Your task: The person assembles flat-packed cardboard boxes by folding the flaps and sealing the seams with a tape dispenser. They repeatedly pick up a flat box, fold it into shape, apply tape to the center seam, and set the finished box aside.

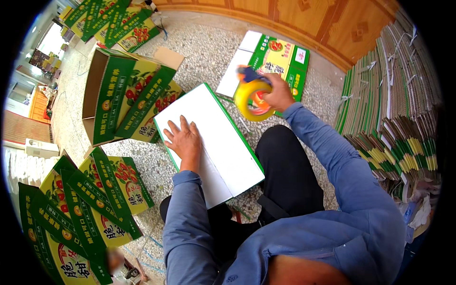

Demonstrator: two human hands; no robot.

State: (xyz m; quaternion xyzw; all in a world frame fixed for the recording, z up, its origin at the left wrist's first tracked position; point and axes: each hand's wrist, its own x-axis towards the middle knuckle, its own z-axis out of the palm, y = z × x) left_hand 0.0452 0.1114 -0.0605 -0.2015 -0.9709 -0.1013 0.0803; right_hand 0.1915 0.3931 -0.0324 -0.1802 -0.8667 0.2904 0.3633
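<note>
The flat carton (209,142) lies white side up across the person's lap, green-edged, with a fold line running along its length. It slants from upper left, over the speckled floor (209,57), down toward the person's knees in dark trousers. The left hand (185,140) lies palm down on the white face near the carton's left edge, fingers (176,127) spread wide and flat, gripping nothing, just pressing the board. The right hand (278,92) is up beyond the carton's far right corner, fingers closed around the handle of a tape dispenser (252,97) that carries a yellow roll with a red core; the roll hangs just above the carton's upper right edge, and I cannot tell whether it touches. Both arms are in blue sleeves.

Just past the dispenser, another flattened carton (280,59) lies on the floor, printed side up in green and yellow with fruit pictures. To the left of the lap an assembled box (128,95) lies tipped on its side, its open end facing left. Nearer, at lower left, several made-up boxes (85,204) of the same green and yellow print lean against one another. More lie at the far top left (114,21). Along the right stand tall stacks of flat bundled cartons (394,99), seen edge on, close beside the person's right arm. A wooden wall panel (308,19) runs behind.
</note>
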